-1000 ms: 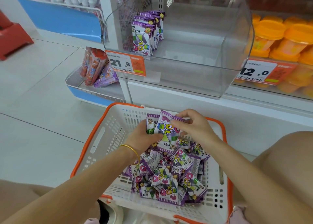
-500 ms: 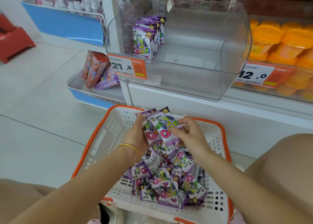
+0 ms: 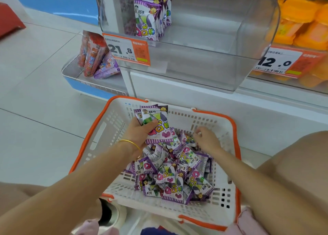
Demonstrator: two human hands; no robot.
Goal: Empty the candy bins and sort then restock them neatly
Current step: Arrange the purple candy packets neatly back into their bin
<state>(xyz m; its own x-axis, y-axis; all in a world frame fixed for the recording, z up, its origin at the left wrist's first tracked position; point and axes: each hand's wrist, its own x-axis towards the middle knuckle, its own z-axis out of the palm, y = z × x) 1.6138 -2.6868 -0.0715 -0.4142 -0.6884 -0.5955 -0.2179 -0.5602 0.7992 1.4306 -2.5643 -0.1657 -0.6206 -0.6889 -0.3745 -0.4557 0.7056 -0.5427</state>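
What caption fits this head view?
Left hand holds purple candy packets over the basket, right hand reaches into the pile; clear bin above holds one upright row.

Glossy film on the candy packets, and it's catching little glints of light! The basket around them is matt white plastic, its walls pierced with slots, with an orange plastic rim along the top edge. Up above, the bin is clear, smooth plastic with a soft sheen at its rounded corners. The bracelet gleams like polished gold metal. The floor is smooth, pale tile with a faint shine.
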